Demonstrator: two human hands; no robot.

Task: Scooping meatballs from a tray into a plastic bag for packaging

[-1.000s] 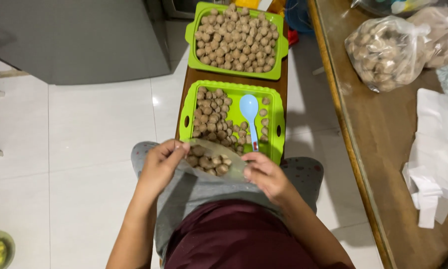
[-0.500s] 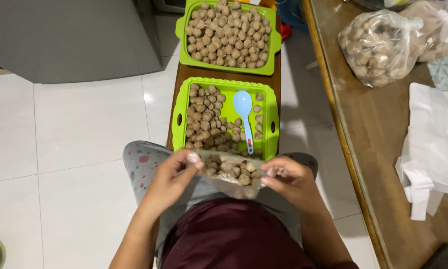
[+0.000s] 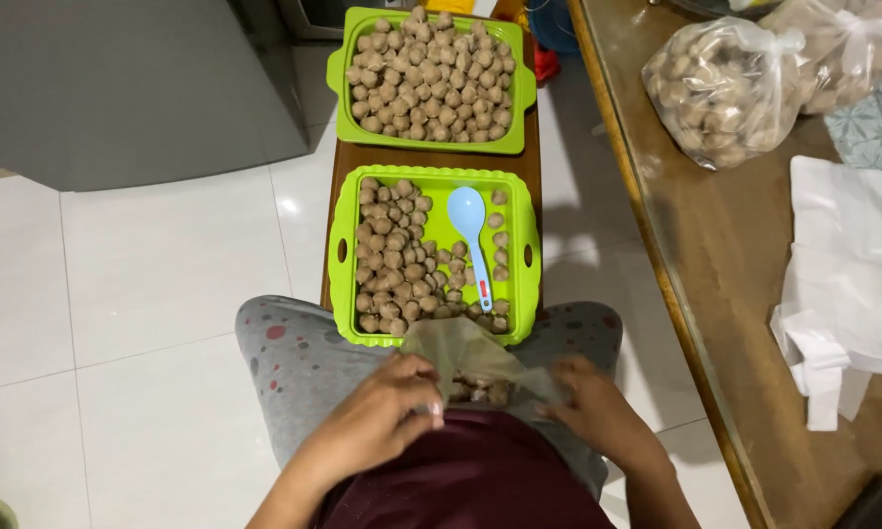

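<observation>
Both hands' fingers (image 3: 431,404) pinch a crinkly clear bag (image 3: 470,364) of round meatballs.

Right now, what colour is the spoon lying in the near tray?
Light blue spoon, clearest in the head view.

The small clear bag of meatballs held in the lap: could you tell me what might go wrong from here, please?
1. The small clear bag has its mouth loose between the left hand and right hand; meatballs might spill onto the lap.
2. The near green tray sits close above the knees; a raised arm might nudge it.
</observation>
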